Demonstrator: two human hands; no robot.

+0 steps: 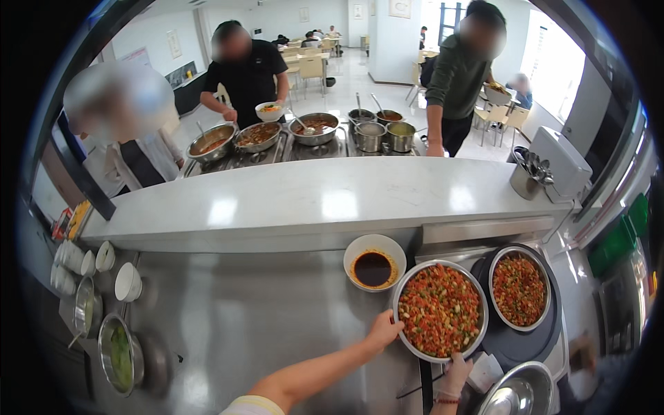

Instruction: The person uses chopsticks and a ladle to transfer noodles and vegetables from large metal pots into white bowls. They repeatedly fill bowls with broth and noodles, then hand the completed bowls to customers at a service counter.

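Note:
A large steel bowl [397, 302] is heaped with chopped red, green and pale vegetables [441, 311]. My left hand [386, 329] grips its left rim, thumb over the edge. At the near rim, my right hand [455, 374], in a clear plastic glove, holds the same bowl. A white bowl [353, 246] with dark sauce [372, 268] stands just beyond, to the left. To the right, a smaller steel bowl [545, 306] of a similar chopped mix rests on a dark grey round surface [519, 347]. Whether the large bowl touches the worktop is hidden.
A shiny steel bowl [519, 394] sits near my right forearm beside a white box [486, 371]. Steel bowls [140, 358] and several white bowls [128, 282] stand left on the steel worktop [249, 311]. Behind a raised white ledge [389, 192], people stand at serving pans [316, 132].

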